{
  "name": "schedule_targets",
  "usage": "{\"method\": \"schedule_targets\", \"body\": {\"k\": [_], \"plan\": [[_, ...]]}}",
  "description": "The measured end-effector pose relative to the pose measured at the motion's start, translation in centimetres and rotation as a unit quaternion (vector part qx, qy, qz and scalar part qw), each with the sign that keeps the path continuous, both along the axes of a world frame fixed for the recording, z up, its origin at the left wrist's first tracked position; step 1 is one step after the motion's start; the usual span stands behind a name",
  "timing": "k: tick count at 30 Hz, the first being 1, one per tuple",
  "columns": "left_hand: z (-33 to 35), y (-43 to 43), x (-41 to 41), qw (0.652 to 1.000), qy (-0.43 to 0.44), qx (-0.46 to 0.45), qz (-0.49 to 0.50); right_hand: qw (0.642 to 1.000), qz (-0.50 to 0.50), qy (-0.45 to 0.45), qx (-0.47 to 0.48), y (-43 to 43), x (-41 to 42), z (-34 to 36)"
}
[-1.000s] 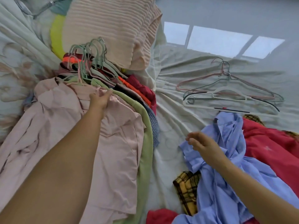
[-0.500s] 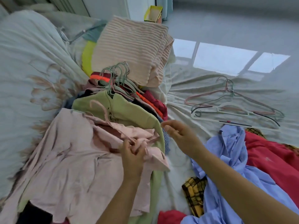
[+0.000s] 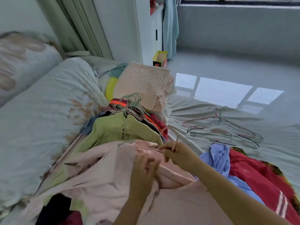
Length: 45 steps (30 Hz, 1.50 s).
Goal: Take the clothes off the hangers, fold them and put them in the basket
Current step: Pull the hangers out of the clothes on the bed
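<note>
**Both hands at the collar of a pink shirt on the bed**

The work surface is a bed (image 3: 276, 143) covered in a pale, wrinkled sheet. A pink shirt (image 3: 100, 184) lies spread across its near side. The right hand (image 3: 178, 155) pinches the neck of a pink hanger (image 3: 176, 141) at the shirt's collar, with the hook pointing to the far side. The left hand (image 3: 144, 169) is just beside it on the near side, its fingers curled into the shirt's fabric below the collar.

Beyond the pink shirt lies a green garment (image 3: 116, 129) on top of a pile of hung clothes. Their hanger hooks (image 3: 133, 101) are bunched at the far end, next to a folded pink striped blanket (image 3: 146, 83). To the right, a few empty hangers (image 3: 224, 130) lie overlapping on the bare sheet. Nearer than those are a crumpled blue shirt (image 3: 217, 158) and a red garment (image 3: 259, 176).

A pale floral quilt (image 3: 40, 111) is heaped along the left side. Past the bed, a glossy grey floor (image 3: 227, 65) reflects window panes, and a yellow box (image 3: 159, 59) stands on it beside a white cabinet (image 3: 146, 21). Curtains (image 3: 81, 25) hang at the far left.
</note>
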<state>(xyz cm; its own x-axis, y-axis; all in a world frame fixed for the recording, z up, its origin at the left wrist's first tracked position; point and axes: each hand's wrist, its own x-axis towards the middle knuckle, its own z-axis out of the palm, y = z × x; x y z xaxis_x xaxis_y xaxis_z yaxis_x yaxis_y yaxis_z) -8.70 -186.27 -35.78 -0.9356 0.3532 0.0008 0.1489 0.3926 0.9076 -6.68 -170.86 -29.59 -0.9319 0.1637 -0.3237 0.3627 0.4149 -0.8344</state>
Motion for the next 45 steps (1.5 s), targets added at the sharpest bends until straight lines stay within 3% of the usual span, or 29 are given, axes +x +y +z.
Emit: {"method": "schedule_targets", "body": {"k": [2, 4, 7, 9, 12, 16, 19, 22, 24, 26, 28, 30, 33, 35, 37, 40, 45], "plan": [[1.2, -1.7, -2.5, 0.988, 0.099, -0.043, 0.107, 1.0, -0.019, 0.001, 0.004, 1.3, 2.8, 0.9], [1.3, -2.1, -3.5, 0.98, 0.115, -0.143, 0.082, 1.0, -0.015, -0.008, 0.013, 1.8, 5.0, 1.5], [1.1, -1.4, -3.4, 0.987, 0.003, -0.155, -0.033, 1.0, -0.008, -0.012, 0.023, 2.1, 7.5, 2.1], [1.1, -1.5, -3.2, 0.99, -0.015, -0.121, -0.073, 0.999, -0.024, -0.004, 0.026, 2.5, 8.9, 2.3], [1.2, -2.4, -2.7, 0.987, -0.147, -0.053, -0.037, 0.999, -0.034, 0.002, 0.029, 2.6, 10.5, 2.6], [0.5, -3.1, -2.9, 0.985, -0.158, -0.072, 0.002, 0.999, -0.026, -0.005, 0.032, 1.2, 11.4, 1.9], [1.0, -3.7, -4.0, 0.971, -0.221, -0.049, 0.08, 0.999, -0.025, -0.019, 0.022, 0.6, 11.6, 1.5], [2.8, -6.5, -9.2, 0.965, -0.149, -0.053, 0.21, 0.999, -0.008, -0.038, 0.018, 0.7, 12.1, 1.4], [4.5, -8.0, -12.1, 0.959, -0.071, -0.159, 0.225, 0.999, -0.027, -0.031, 0.024, 0.9, 12.3, 1.0], [5.8, -6.6, -11.3, 0.971, -0.052, -0.161, 0.168, 0.998, -0.06, -0.015, 0.025, 1.2, 12.0, 0.8], [5.9, -3.4, -6.8, 0.987, -0.111, -0.111, 0.03, 0.997, -0.08, 0.0, 0.01, 1.2, 11.4, 1.2], [4.5, -1.0, -2.0, 0.976, -0.09, -0.172, -0.102, 0.997, -0.073, 0.011, 0.012, 0.8, 10.8, 2.1], [2.6, 0.0, -0.5, 0.978, 0.05, -0.192, -0.06, 0.998, -0.064, 0.019, 0.001, 1.1, 11.0, 2.9], [2.7, -0.7, -2.0, 0.982, 0.076, -0.159, -0.069, 0.997, -0.075, 0.011, -0.017, 2.1, 11.8, 3.2], [2.9, -1.9, -3.6, 0.989, 0.02, -0.13, -0.063, 0.994, -0.098, 0.003, -0.047, 3.8, 12.7, 3.3], [3.4, -3.1, -4.5, 0.987, -0.159, -0.022, 0.001, 0.983, -0.148, 0.018, -0.107, 6.3, 14.1, 3.1], [3.1, -1.5, -2.6, 0.935, -0.348, 0.057, 0.024, 0.902, -0.321, 0.146, -0.248, 9.9, 15.6, 3.0]]}}
